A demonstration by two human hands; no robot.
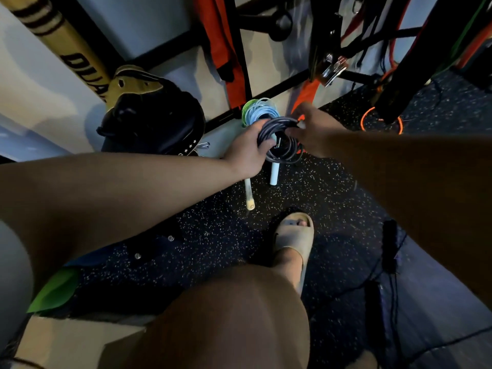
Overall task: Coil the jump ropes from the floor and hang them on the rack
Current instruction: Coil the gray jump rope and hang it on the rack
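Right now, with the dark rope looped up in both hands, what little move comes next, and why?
Probably lift the dark coil up to the rack. The left hand grips its loops, the right hand holds the other side, and it looks fully wound.

Single head-worn wide-angle view, steep downward tilt.
Looks forward and down past both forearms; left hand [246,153] and right hand [316,129] meet on the jump rope [279,122] near frame centre, at arm's reach. Speckled floor [332,198] fills the middle, rack [241,49] bars cross the top edge, lines bow at edges.
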